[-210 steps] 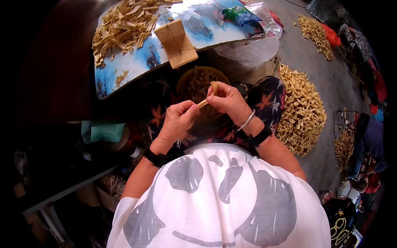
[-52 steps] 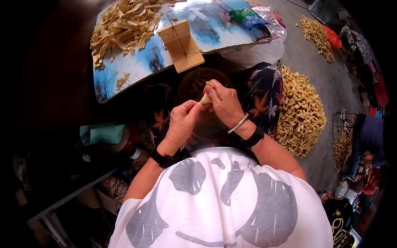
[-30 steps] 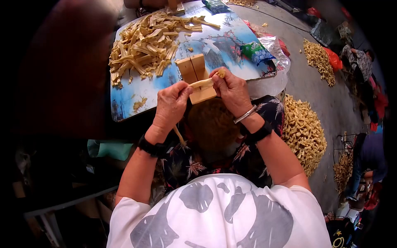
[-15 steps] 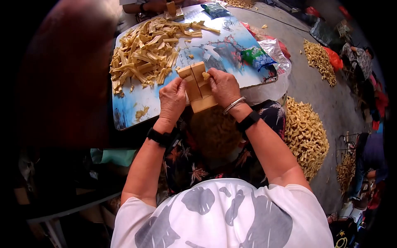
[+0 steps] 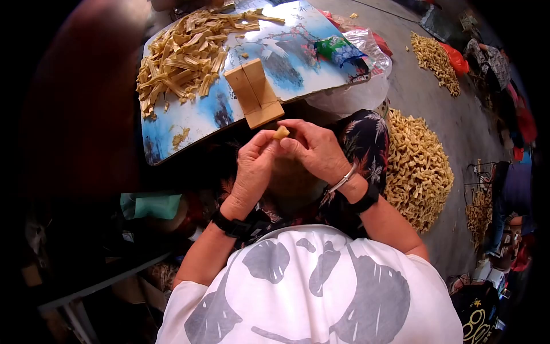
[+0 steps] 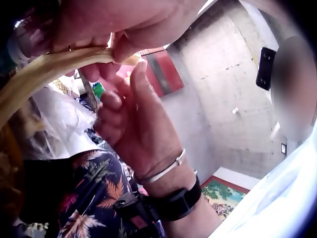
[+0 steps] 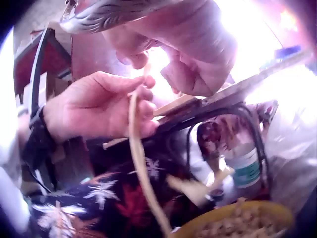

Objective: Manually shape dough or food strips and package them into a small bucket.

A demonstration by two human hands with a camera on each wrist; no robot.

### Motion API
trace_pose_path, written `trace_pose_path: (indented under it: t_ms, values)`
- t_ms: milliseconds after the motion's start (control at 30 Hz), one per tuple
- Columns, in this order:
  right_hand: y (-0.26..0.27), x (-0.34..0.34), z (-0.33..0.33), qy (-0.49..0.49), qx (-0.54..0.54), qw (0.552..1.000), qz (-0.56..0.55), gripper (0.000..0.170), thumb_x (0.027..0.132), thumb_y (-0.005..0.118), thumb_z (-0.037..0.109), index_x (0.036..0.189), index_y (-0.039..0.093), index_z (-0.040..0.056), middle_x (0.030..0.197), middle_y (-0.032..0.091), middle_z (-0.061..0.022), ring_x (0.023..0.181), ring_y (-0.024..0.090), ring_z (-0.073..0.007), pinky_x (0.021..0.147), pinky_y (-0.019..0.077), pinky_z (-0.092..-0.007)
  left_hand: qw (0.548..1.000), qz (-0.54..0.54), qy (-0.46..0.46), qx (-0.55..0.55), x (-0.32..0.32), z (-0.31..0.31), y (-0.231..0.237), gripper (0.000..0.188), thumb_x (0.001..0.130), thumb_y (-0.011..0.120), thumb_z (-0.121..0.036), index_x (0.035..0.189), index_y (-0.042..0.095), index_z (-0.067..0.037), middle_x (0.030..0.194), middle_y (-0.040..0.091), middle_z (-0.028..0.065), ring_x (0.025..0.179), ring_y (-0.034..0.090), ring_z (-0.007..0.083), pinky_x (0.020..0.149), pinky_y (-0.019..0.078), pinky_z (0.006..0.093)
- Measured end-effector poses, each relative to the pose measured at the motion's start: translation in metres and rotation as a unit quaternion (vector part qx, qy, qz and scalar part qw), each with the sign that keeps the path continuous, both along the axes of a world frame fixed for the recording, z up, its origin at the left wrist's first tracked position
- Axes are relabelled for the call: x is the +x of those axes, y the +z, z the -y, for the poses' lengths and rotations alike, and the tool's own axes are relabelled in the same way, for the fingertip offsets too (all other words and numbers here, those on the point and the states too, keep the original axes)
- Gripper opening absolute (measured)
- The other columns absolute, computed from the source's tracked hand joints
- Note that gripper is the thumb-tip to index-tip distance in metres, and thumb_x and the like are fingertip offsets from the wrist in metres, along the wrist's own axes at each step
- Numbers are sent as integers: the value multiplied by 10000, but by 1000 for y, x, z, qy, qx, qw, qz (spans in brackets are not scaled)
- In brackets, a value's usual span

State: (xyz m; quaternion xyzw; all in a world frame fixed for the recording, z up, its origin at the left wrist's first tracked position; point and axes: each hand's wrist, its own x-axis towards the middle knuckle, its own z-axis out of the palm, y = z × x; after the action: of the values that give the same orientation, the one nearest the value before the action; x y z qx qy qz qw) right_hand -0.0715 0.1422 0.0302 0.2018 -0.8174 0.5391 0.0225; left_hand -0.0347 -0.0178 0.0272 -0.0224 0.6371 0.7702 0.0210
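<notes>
Both hands meet in front of a slotted wooden stand [image 5: 252,92]. The left hand [image 5: 252,167] pinches a small pale yellow piece [image 5: 281,133], and the right hand [image 5: 322,153] has its thumb and index fingertips at the same piece. From the left hand [image 7: 99,106] a long thin strip [image 7: 139,158] hangs down in the right wrist view. In the left wrist view the strip [image 6: 49,70] runs left from the fingers, with the right thumb against its end. The right palm's far side is hidden.
Cut strips [image 5: 186,54] are heaped on the painted tabletop [image 5: 206,123], beside a green packet [image 5: 339,50]. A yellow basin [image 7: 285,214] holds small pieces below the hands. A large pile of knotted pieces [image 5: 421,172] lies on the floor at the right.
Half a second ago the hands were apart at the stand's upright; now they are together, nearer the body. A second ago a strip was stretched between them across the stand. The head view has shifted.
</notes>
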Motion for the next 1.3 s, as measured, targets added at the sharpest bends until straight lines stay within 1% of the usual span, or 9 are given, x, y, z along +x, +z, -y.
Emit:
trace_pose_path:
  t_ms: [100, 200, 333, 500, 600, 700, 833, 1033, 1300]
  values:
    - [-12, 9, 7, -17, -28, 996, -80, 159, 876, 662, 135, 1001, 683, 40, 834, 590, -129, 716, 614, -283, 631, 494, -348, 967, -121, 25, -224, 8, -5, -22, 193, 963, 610, -193, 1029, 659, -19, 962, 656, 29, 884, 614, 114, 822, 485, 221]
    - [-5, 28, 4, -31, -35, 996, -70, 104, 894, 623, 72, 957, 694, 31, 867, 602, -113, 741, 631, -268, 656, 505, -313, 963, 268, 32, 0, 23, 1, -28, 288, 962, 610, -301, 1070, 641, -36, 1016, 643, 63, 988, 610, 159, 855, 504, 286]
    - [-16, 68, 0, 80, -11, 992, -98, 137, 865, 633, 22, 1000, 652, 36, 920, 621, -146, 805, 642, -330, 718, 534, -374, 864, 373, -58, 333, 34, 0, -28, 332, 953, 621, -313, 1113, 613, -22, 991, 662, 76, 910, 655, 185, 768, 560, 345]
    - [-19, 89, -7, 29, 4, 998, -53, 125, 812, 663, 9, 933, 633, 3, 962, 606, -151, 860, 637, -319, 746, 536, -360, 969, 214, -94, -85, 27, 2, -58, 257, 888, 642, -86, 1138, 643, -26, 948, 687, 111, 791, 671, 167, 721, 557, 329]
    - [-26, 78, -5, -29, 30, 992, -117, 119, 815, 652, 20, 922, 615, -18, 1051, 595, -183, 928, 622, -350, 793, 521, -384, 832, -127, -106, -529, 28, -1, -40, 312, 786, 643, -24, 1089, 665, -96, 935, 651, 157, 786, 674, 289, 684, 547, 358]
    - [-42, 71, 1, -55, 0, 994, -98, 125, 838, 631, 42, 950, 619, -12, 1058, 602, -184, 955, 614, -381, 813, 515, -385, 741, -104, -118, -653, 36, -10, -30, 230, 775, 640, -19, 1000, 650, -70, 895, 615, 141, 772, 640, 352, 652, 533, 415]
    - [-38, 61, 2, -134, -173, 921, 324, 148, 944, 590, 125, 995, 606, -13, 873, 659, -160, 686, 689, -262, 540, 546, -344, 784, -208, -31, -584, 40, -10, -25, 284, 747, 642, 38, 1019, 616, -41, 871, 570, 137, 746, 633, 353, 638, 533, 413]
    - [-56, 58, 8, -114, -66, 960, 249, 180, 961, 594, 189, 997, 632, 16, 761, 679, -85, 649, 694, -144, 496, 522, -258, 801, -265, 5, -536, 42, -13, -37, 527, 646, 758, -28, 1149, 601, -46, 890, 571, 121, 752, 648, 316, 624, 552, 361]
    - [-47, 62, 3, -47, -42, 987, 145, 180, 959, 582, 168, 1017, 645, 10, 885, 703, -115, 759, 691, -138, 632, 544, -270, 900, -158, -38, -405, 35, -3, -42, 343, 828, 580, 78, 1161, 627, 6, 972, 570, 128, 789, 627, 248, 678, 531, 304]
